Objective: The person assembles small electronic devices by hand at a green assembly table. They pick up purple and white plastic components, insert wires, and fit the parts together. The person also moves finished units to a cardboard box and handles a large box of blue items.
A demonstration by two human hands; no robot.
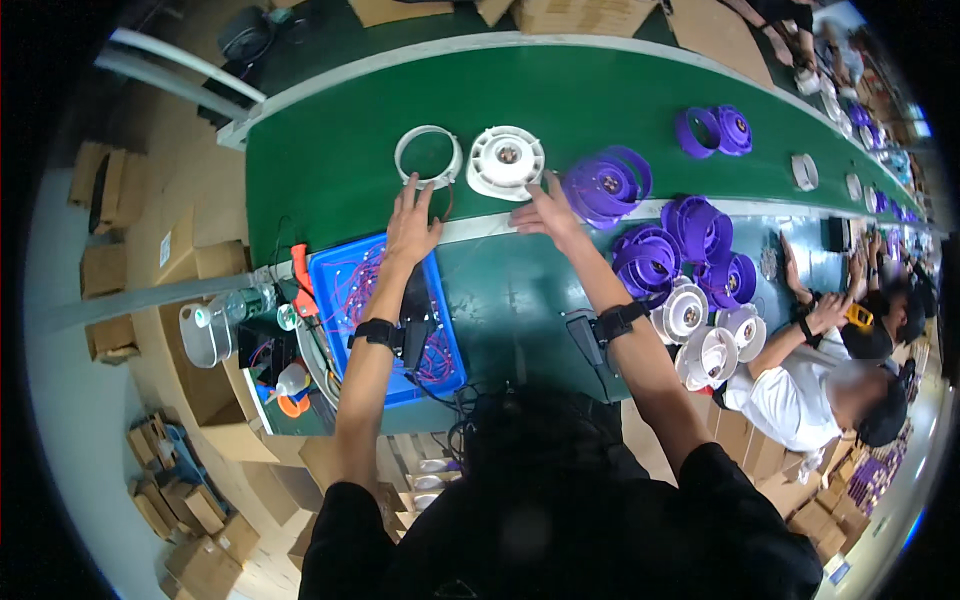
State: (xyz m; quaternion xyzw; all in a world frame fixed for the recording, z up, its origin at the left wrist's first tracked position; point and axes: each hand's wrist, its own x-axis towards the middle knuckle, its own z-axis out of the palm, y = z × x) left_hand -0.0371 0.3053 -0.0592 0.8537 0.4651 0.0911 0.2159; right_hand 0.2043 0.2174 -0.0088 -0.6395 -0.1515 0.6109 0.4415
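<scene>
My left hand (412, 226) reaches forward with its fingers stretched out. Its fingertips meet the near edge of a white plastic ring (400, 150) that lies on the green surface. Just right of the ring sits a round white fan-like housing (490, 172) with a metallic centre. My right hand (550, 214) is at the housing's near right edge, fingers extended and apart; whether they touch it I cannot tell. A purple housing (600, 190) stands close beyond that hand on the right. Neither hand grips anything.
A blue tray (458, 375) with pinkish wires lies under my left forearm, beside an orange-handled tool (301, 265). Purple housings (690, 228) and white housings (684, 312) crowd the right side. A co-worker in a white shirt (785, 405) sits there. A pale rail (480, 228) crosses the bench.
</scene>
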